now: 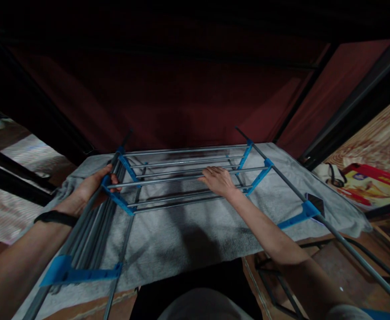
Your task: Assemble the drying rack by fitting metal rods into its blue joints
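Observation:
A metal rack of grey rods with blue plastic connectors (188,178) lies on a grey towel (195,226). My left hand (88,191) is wrapped around the left side rail beside a blue connector (115,195). A black band sits on that wrist. My right hand (216,180) rests on the cross rods near the rack's middle, its fingers curled over one rod. A long side pole (315,209) with a blue bracket (298,215) runs down the right side. Another blue bracket (78,273) ties a bundle of rods at the lower left.
A dark red fabric wall with black poles (188,98) rises behind the towel. A red and yellow printed box (375,184) and a white object lie at the right. A black wire frame (281,284) rests on the brown floor below my right arm.

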The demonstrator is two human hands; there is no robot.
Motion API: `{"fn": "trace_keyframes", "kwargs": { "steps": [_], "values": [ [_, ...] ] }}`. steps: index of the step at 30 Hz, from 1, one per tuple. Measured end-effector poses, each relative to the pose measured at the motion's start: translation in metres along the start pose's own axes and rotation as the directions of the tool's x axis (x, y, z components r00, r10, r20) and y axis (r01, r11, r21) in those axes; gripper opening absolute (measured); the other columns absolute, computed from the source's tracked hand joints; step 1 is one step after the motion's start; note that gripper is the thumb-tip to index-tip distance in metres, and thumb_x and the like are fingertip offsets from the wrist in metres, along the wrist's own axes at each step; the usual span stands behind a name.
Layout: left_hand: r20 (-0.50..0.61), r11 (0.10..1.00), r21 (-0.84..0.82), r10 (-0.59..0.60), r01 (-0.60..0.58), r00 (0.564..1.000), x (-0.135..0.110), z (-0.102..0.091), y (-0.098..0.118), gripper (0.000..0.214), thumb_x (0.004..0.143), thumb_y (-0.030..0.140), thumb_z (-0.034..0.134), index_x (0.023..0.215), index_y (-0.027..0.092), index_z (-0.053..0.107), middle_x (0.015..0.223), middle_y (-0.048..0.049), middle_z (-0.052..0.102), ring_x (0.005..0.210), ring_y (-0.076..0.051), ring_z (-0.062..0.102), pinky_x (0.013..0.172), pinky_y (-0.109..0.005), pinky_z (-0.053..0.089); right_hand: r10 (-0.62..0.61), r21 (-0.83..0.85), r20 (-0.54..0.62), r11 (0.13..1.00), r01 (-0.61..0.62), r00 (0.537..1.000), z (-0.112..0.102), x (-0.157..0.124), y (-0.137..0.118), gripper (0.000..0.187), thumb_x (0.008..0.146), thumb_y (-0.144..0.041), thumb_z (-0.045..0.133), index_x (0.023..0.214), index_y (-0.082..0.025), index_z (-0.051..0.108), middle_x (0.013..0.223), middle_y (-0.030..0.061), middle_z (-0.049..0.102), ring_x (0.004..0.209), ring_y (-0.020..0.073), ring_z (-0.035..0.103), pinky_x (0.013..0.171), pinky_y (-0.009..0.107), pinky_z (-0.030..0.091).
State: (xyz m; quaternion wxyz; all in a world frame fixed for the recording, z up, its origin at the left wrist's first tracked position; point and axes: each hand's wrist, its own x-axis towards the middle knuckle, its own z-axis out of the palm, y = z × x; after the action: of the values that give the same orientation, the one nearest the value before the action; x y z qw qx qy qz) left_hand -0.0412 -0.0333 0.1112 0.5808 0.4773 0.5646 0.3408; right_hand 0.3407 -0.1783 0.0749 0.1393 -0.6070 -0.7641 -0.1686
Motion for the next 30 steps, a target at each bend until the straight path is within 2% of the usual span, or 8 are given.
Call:
{"fn": "trace_keyframes", "kwargs": {
  "steps": [6,19,30],
  "values": [
    [-0.017,0.997,-0.074,-0.004,0.003,1.0,-0.0061,0.0045,-0.0001,0.054,0.103,0.041,0.042,0.055,0.019,0.055,0.043,-0.0022,0.049,0.043,-0.015,0.047,0.049,-0.025,0.046,-0.018,-0.007,-0.017,1.0,0.018,1.0,0.0001,-0.0012,0.0006,0.035,0.107,-0.044,0.048,0.092,-0.02,0.069,0.091,0.0075,0.073,0.089,0.0207,0.065,0.077,0.031,0.038],
    [0.032,0.995,-0.1,-0.019,0.023,0.999,-0.0063,0.0024,-0.0043,0.062,0.104,0.048,0.04,0.052,0.02,0.058,0.042,-0.004,0.046,0.046,-0.016,0.049,0.055,-0.028,0.048,-0.013,-0.002,-0.033,1.0,0.013,0.999,0.0035,-0.0037,0.0016,0.04,0.108,-0.047,0.044,0.091,-0.02,0.068,0.089,0.0077,0.073,0.084,0.0211,0.064,0.074,0.031,0.035],
    [0.034,0.991,-0.132,0.012,-0.007,0.999,-0.0057,0.0026,-0.0064,0.057,0.099,0.054,0.05,0.054,0.02,0.057,0.045,-0.0043,0.05,0.045,-0.015,0.049,0.051,-0.028,0.046,-0.015,0.005,-0.034,1.0,0.016,0.999,0.003,-0.0042,0.0006,0.042,0.108,-0.047,0.041,0.091,-0.02,0.067,0.088,0.0077,0.073,0.084,0.0218,0.064,0.075,0.031,0.036]
  ]
}}
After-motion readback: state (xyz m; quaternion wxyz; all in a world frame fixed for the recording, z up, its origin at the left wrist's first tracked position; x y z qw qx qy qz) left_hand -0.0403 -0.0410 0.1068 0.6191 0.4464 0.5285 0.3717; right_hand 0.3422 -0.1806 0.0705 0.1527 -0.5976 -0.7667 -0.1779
